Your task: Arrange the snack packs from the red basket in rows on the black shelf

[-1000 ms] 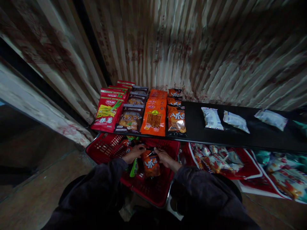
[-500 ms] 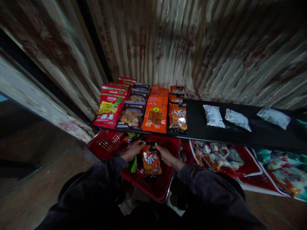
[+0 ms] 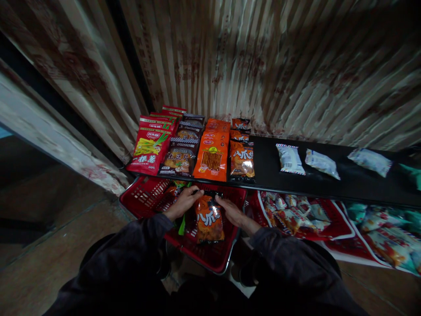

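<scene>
Between my two hands hangs an orange and black snack bag, its printed face toward me. My left hand pinches its upper left corner, and my right hand pinches the upper right one. Under it is a red plastic basket holding a few other packets, one with a bright green edge. Just beyond, on a black shelf, stands a row of matching orange and black bags, beside flat orange packets.
Dark potato-slice bags and red bags fill the shelf's left end. Several small white packets lie along its right part. Lower right, red baskets hold white and red packets. A pleated curtain hangs behind the shelf.
The snack bag has turned more squarely toward me and its top edge is spread wider. My right hand has shifted slightly right. The view has moved a little.
</scene>
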`<state>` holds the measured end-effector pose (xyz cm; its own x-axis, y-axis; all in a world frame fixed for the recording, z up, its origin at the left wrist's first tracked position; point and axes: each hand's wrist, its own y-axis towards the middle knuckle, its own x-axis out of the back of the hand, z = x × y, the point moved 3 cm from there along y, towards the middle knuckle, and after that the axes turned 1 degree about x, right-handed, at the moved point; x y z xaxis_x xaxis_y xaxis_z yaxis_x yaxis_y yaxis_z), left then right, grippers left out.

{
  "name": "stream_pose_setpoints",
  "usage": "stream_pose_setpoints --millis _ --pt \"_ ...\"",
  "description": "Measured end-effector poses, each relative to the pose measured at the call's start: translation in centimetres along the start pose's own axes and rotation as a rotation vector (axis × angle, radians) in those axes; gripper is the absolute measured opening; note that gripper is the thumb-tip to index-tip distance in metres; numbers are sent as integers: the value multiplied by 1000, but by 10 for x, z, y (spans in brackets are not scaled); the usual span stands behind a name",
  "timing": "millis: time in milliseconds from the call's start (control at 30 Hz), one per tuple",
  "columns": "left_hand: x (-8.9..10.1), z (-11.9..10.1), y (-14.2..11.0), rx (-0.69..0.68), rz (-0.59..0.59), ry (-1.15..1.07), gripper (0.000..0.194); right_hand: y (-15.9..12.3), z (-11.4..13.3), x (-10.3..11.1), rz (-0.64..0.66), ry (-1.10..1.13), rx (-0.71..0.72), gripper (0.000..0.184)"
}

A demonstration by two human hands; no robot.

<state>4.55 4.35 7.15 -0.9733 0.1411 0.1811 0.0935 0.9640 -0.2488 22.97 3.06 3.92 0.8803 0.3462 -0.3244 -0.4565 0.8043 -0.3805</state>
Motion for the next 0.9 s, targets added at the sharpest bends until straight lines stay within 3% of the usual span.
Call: stream_pose_setpoints --millis 200,500,700,900 --pt "-3 -23 2 -82 -34 -109 44 -1 15 8 38 24 102 52" --pt "-15 -40 19 -198 -100 -179 38 -7 44 14 -103 45 205 48" --pt "-21 -63 29 -309 -120 -149 33 -6 68 17 -110 44 318 44" --pt "-29 -87 43 -337 -162 -64 33 -1 93 29 -251 77 419 42"
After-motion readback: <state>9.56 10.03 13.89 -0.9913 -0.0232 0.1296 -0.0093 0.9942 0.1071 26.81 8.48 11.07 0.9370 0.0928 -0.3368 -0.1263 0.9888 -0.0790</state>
